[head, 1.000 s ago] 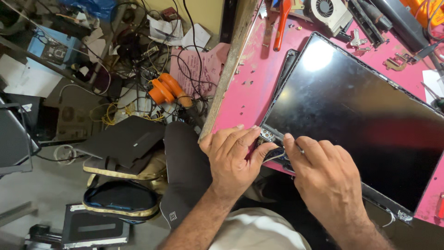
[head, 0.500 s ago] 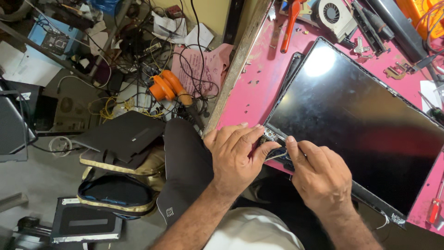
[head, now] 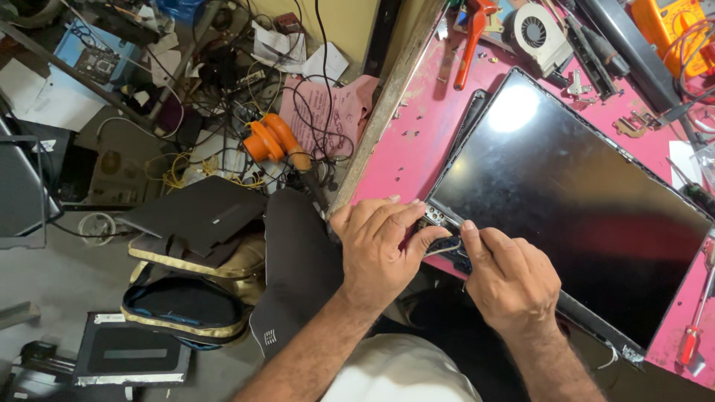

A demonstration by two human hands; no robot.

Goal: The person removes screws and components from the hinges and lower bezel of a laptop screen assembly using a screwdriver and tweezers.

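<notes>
Hands work the near-left corner of a laptop screen panel (head: 573, 216) lying flat on the pink counter (head: 417, 141). Left hand (head: 383, 249) presses there, fingers curled; right hand (head: 510, 279) pinches a thin cable (head: 441, 247). Risk: a hard tug could tear it. Loose screws, red screwdriver (head: 471, 41), fan (head: 535, 31) crowd far side.

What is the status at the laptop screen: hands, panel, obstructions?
Both hands, left hand and right hand, at laptop screen panel near corner. Fingers pinching cable. Grip state unclear. Nothing blocking.
</notes>
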